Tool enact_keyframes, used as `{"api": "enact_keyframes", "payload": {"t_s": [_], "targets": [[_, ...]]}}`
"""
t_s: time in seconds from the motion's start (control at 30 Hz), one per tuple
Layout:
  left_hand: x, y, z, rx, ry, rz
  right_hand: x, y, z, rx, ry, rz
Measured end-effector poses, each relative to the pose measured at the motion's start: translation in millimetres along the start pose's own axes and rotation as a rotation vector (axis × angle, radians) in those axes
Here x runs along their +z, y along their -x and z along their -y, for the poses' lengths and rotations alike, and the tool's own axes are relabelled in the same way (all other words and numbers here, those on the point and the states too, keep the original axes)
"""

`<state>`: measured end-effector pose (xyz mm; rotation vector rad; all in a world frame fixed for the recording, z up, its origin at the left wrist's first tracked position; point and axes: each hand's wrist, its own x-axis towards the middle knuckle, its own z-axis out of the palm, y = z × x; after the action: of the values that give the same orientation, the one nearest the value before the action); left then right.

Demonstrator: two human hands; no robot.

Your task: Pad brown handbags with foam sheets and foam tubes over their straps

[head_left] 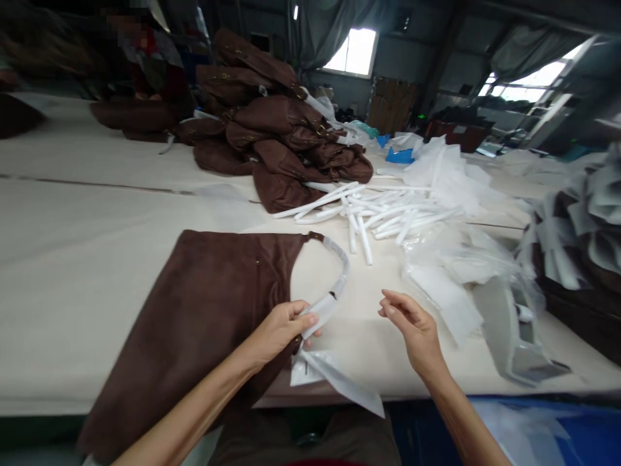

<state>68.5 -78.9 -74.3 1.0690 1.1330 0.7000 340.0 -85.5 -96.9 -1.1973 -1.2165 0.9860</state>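
The flat brown suede-like bag [204, 317] lies on the pale cloth-covered desk [72, 259] in front of you, its lower part hanging over the near edge. Your left hand [279, 330] has its grip pinched together on the white paper-wrapped bag handle [334, 285]; your right hand [412, 323] is apart, holding nothing. The bag looks soft and limp and will probably fold when lifted. The wrapped handle seems the firmest place to hold, though its paper may tear or slip.

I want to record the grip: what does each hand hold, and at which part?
The left hand pinches the white-wrapped handle of the brown bag near its lower end. The right hand holds nothing.
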Motion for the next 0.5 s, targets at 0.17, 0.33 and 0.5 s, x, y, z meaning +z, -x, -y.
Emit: {"api": "enact_keyframes", "payload": {"t_s": [0.17, 0.33, 0.5], "targets": [[17.6, -27, 1, 0.013, -0.151, -0.025, -62, 34, 4, 0.054, 0.114, -0.276], [38.2, -62, -4, -0.010, -0.248, -0.093, -143, 43, 34, 0.029, 0.386, -0.627], [44.6, -70, 0, -0.056, -0.343, -0.089, -214, 38, 42, 0.104, 0.591, -0.762]]}}
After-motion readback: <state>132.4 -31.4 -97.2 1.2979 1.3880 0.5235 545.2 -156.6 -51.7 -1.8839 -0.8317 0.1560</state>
